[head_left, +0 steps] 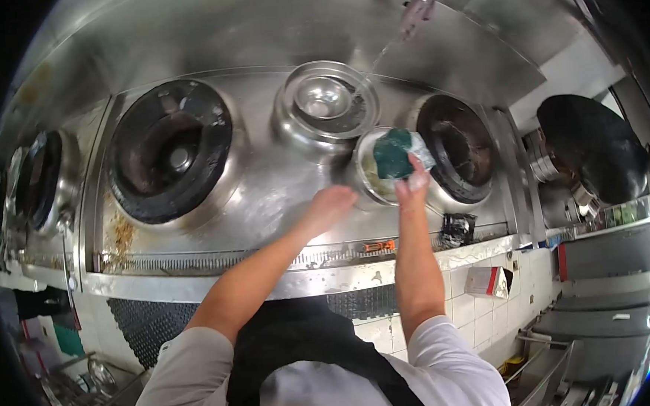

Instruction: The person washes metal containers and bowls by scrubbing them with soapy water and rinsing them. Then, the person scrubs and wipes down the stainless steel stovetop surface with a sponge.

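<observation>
My right hand (415, 179) holds a green and white packet (394, 154) over a round metal pot (365, 172). Part of the pot's inside shows beside the packet, with something pale in it that I cannot make out. To the left of the pot, my left hand (332, 205) hovers above the steel counter (280, 198), its fingers blurred by motion. Behind the pot stands a larger metal container (295, 115) with a small steel bowl (323, 99) on top.
Black-rimmed burners sit at left (125, 159) and right (437, 133). An orange-handled tool (379, 246) and a crumpled black packet (457, 229) lie near the counter's front edge. A black wok (593, 142) stands at far right.
</observation>
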The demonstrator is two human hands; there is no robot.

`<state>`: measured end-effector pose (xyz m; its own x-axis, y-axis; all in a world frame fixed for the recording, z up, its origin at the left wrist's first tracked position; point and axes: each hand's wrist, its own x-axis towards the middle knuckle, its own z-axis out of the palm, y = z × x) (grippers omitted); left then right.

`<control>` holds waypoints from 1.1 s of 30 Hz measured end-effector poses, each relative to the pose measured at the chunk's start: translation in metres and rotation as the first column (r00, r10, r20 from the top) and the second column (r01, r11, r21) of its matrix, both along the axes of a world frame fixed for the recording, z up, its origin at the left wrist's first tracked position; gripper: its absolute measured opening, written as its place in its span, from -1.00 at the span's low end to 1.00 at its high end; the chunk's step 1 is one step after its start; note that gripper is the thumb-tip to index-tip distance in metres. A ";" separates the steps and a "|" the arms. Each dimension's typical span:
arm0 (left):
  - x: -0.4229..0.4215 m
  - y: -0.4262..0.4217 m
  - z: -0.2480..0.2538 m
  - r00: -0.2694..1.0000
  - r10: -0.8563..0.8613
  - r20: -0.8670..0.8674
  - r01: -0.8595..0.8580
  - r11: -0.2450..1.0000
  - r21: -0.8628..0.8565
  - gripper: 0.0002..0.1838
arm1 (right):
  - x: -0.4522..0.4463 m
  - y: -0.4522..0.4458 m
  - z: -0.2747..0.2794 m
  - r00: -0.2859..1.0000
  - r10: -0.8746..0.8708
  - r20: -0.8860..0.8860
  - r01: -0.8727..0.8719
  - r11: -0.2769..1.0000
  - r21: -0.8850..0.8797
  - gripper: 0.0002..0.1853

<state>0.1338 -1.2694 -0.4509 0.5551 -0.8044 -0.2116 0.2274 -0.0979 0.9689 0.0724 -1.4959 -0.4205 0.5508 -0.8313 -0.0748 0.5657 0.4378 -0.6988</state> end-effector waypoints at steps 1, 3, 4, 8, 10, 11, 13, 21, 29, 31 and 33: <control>-0.003 -0.024 0.028 0.961 0.019 -0.275 -0.034 0.998 -0.049 -0.50 | -0.002 0.010 0.006 0.995 0.053 0.088 -0.056 0.998 0.027 -0.59; 0.000 -0.065 0.057 0.903 0.116 -0.414 -0.130 0.991 -0.007 -0.52 | -0.006 0.021 0.008 0.990 0.078 0.118 -0.090 0.991 0.099 -0.61; 0.004 -0.079 0.063 0.864 0.164 -0.477 -0.175 0.984 0.022 -0.52 | -0.008 0.024 0.007 0.988 0.089 0.129 -0.106 0.986 0.131 -0.61; 0.012 -0.108 0.058 0.869 0.219 -0.444 -0.305 0.943 -0.133 -0.63 | -0.026 0.044 0.038 0.962 0.200 0.184 -0.233 0.956 0.178 -0.52; 0.023 -0.111 0.047 0.905 0.176 -0.387 -0.285 0.927 -0.246 -0.74 | -0.031 0.034 0.035 0.964 0.179 0.197 -0.218 0.955 0.201 -0.50; 0.028 -0.111 0.043 0.921 0.155 -0.358 -0.270 0.915 -0.299 -0.79 | -0.032 0.023 0.023 0.959 0.196 0.205 -0.234 0.956 0.177 -0.51; 0.031 -0.112 0.053 0.944 0.121 -0.307 -0.220 0.925 -0.311 -0.81 | -0.033 0.005 0.004 0.948 0.235 0.216 -0.266 0.956 0.127 -0.54; 0.028 -0.128 0.086 0.943 0.082 -0.322 -0.198 0.918 -0.344 -0.82 | -0.021 -0.007 -0.020 0.961 0.229 0.157 -0.268 0.915 0.303 -0.59; 0.036 -0.135 0.088 0.964 0.135 -0.230 -0.193 0.948 -0.252 -0.83 | -0.022 -0.011 -0.020 0.873 0.438 0.213 -0.467 0.877 0.111 -0.63; 0.036 -0.142 0.077 0.969 0.124 -0.214 -0.182 0.943 -0.280 -0.83 | -0.016 -0.016 -0.027 0.877 0.463 0.128 -0.477 0.871 0.120 -0.66; 0.030 -0.144 0.079 0.948 0.124 -0.292 -0.209 0.936 -0.282 -0.81 | -0.012 -0.014 -0.029 0.903 0.430 -0.015 -0.425 0.897 0.125 -0.67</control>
